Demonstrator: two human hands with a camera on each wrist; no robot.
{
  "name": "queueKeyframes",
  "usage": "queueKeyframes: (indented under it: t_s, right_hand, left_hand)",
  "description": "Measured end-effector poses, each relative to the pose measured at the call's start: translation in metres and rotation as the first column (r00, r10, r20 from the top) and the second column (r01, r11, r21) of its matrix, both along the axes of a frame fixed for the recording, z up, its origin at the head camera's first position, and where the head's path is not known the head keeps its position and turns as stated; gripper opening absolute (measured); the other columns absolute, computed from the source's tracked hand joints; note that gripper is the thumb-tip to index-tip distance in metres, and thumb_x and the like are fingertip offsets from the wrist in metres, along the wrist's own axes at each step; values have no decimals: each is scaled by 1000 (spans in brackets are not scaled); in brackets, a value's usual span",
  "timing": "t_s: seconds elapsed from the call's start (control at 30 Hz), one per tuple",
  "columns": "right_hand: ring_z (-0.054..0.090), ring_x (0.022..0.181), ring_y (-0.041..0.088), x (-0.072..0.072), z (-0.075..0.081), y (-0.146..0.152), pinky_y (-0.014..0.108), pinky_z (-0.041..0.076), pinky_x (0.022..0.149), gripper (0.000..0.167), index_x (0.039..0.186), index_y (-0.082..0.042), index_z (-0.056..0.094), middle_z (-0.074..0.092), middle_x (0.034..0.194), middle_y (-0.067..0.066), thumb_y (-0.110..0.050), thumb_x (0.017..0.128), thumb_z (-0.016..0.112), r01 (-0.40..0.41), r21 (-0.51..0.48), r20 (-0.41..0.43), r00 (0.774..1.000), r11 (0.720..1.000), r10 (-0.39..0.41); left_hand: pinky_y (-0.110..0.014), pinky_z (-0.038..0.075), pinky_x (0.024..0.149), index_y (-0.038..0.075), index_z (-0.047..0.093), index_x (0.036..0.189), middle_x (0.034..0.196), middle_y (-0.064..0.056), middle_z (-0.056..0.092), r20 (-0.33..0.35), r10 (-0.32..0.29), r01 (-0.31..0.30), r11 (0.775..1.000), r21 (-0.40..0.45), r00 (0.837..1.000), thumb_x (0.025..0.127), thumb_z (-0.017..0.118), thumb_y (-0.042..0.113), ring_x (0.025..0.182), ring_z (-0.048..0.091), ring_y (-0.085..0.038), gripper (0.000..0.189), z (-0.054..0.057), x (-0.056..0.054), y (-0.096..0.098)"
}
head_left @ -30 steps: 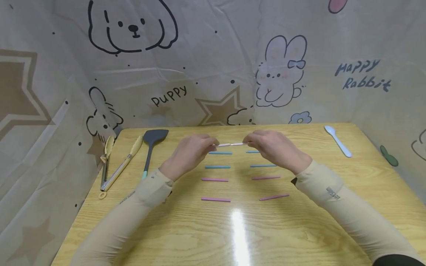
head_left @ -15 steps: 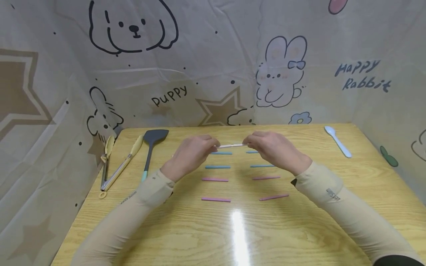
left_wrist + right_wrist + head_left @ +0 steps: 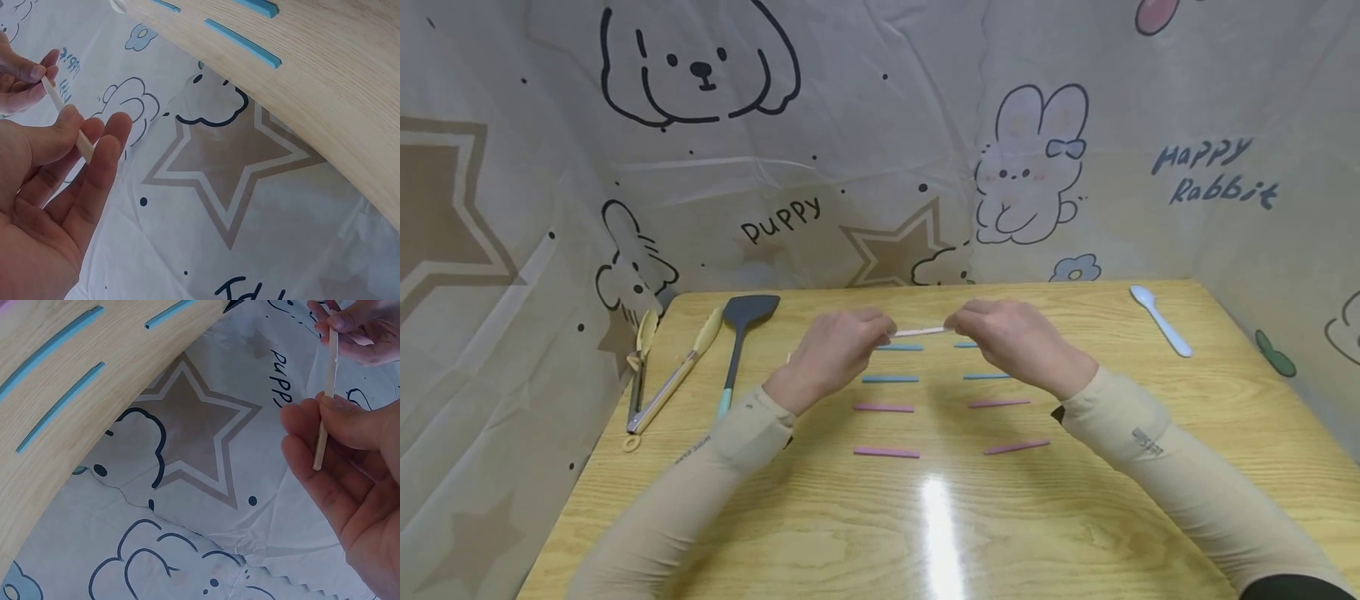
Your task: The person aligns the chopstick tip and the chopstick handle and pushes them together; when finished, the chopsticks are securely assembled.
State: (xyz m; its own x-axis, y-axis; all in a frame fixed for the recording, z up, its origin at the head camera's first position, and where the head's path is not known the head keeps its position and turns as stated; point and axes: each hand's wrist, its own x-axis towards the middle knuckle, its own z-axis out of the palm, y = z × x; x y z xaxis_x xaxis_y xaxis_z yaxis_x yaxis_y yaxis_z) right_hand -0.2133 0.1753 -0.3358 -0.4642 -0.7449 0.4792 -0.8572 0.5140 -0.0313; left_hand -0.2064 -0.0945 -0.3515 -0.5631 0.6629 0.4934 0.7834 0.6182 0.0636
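My left hand and right hand pinch the two ends of a thin white stick above the far part of the table. A faint join shows near its middle in the head view; I cannot tell whether it is one piece or two end to end. In the left wrist view, thumb and fingers grip the white stick. The right wrist view shows the other end of the white stick between thumb and fingers. Beneath my hands lie blue sticks and pink sticks in two columns.
Tongs and a dark spatula lie on the left of the wooden table. A pale blue spoon lies at the far right. A printed cloth hangs behind the table.
The white stick showed a clearer break in its middle a second ago; now it looks almost continuous. Both hands have shifted very slightly, still holding its ends. The coloured sticks stay in place.
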Motion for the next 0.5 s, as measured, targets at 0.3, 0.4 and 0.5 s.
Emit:
queueKeyframes:
  t_s: [0.3,0.4,0.5]
  right_hand:
    - [65,64,17,-2,-3,0,27,54,55,22,100,-1,71,71,91,7,13,83,69,-18,-23,-32,999,1000,17]
    - [65,64,17,-2,-4,0,27,54,55,23,100,0,71,71,91,8,14,83,68,-24,-31,-35,999,999,23]
    - [65,64,17,-2,-4,0,26,54,55,24,100,1,71,71,91,8,16,83,67,-34,-42,-37,999,999,32]
  left_hand:
    - [-19,38,43,6,71,95,88,-3,69,-60,-1,2,1000,14,998,86,73,-3,51,47,-8,13,-2,0,1]
    - [-19,36,42,6,70,95,87,-3,68,-67,-2,3,1000,18,998,85,73,-3,49,44,-8,13,-3,1,1]
    - [-19,34,41,6,70,94,86,-3,67,-82,-3,5,1000,25,997,85,72,-3,48,42,-7,13,-4,1,2]
